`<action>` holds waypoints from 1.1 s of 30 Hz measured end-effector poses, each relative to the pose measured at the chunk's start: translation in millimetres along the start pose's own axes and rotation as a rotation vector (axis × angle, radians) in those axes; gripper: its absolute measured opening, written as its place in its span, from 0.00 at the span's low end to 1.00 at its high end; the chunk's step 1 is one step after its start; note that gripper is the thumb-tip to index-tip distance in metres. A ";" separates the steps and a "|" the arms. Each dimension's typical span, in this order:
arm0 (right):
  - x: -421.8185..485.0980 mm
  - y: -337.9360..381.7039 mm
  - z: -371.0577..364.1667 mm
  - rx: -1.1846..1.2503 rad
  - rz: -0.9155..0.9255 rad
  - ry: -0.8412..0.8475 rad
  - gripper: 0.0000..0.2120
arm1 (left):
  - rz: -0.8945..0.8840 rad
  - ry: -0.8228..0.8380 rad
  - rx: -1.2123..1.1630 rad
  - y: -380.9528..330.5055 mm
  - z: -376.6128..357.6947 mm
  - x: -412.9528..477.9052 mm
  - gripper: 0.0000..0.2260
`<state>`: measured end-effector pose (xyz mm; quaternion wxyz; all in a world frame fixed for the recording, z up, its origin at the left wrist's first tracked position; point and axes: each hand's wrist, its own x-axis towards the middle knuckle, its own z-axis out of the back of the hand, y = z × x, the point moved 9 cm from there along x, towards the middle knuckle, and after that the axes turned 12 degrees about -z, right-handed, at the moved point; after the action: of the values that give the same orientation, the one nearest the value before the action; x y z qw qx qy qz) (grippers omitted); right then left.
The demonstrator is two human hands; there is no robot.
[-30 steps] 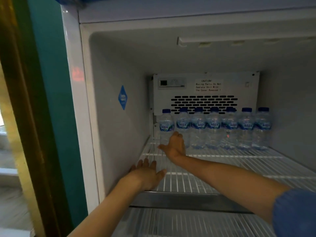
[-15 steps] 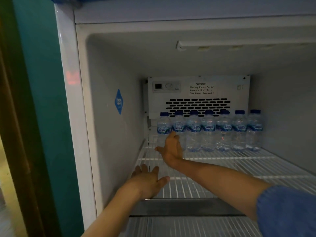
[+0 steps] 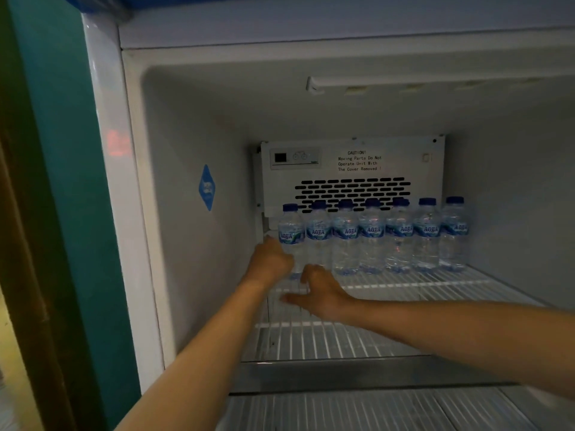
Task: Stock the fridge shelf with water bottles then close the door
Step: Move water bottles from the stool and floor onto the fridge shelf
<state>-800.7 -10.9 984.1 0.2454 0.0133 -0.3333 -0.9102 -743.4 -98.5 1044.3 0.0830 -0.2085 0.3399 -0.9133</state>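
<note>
Seven water bottles stand upright in one row along the back of the upper wire shelf of the fridge, shoulder to shoulder, blue caps up and blue labels facing out. The row runs from near the left rear corner almost to the right wall, directly below the white vent panel, which carries a printed caution notice. The left hand is set against the lower left side of the leftmost bottle, back of the hand toward the camera; the fingers are hidden behind it, so it cannot be told whether they close round the bottle or only press on it. The right hand hangs just above the shelf wires, in front of the first two bottles, fingers loosely bent, thumb stretched out to the left, with nothing in its grasp. Both forearms reach in over the shelf's metal front edge, the right one crossing from the right side of the frame. The front part of the shelf shows bare wire. A blue diamond sticker is fixed to the left inner wall. A second wire shelf lies below. A long white light fitting runs across the ceiling of the compartment.
</note>
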 end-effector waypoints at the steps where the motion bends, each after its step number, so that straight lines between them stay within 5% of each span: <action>1: -13.6 -3.6 -1.7 -0.032 0.050 0.100 0.25 | -0.004 -0.014 -0.029 -0.7 -0.5 14.2 0.11; 3: -36.7 -12.2 -0.4 -0.078 0.133 0.258 0.25 | 0.006 0.020 -0.095 6.7 -12.4 42.3 0.11; 6: -52.7 -17.3 4.6 -0.084 0.221 0.364 0.25 | 0.009 0.056 -0.165 25.3 -34.8 70.9 0.25; 25: -51.1 -13.8 6.8 -0.055 0.339 0.367 0.22 | -0.028 -0.123 -0.254 34.7 -40.5 72.9 0.31; 33: -48.7 -11.3 0.4 -0.140 0.351 0.403 0.23 | 0.041 0.017 -0.192 30.7 -42.5 55.3 0.34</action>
<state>-762.9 18.9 970.7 0.4609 0.1193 -0.2114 -0.8536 -811.4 -113.0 1013.1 0.0785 -0.2006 0.4307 -0.8764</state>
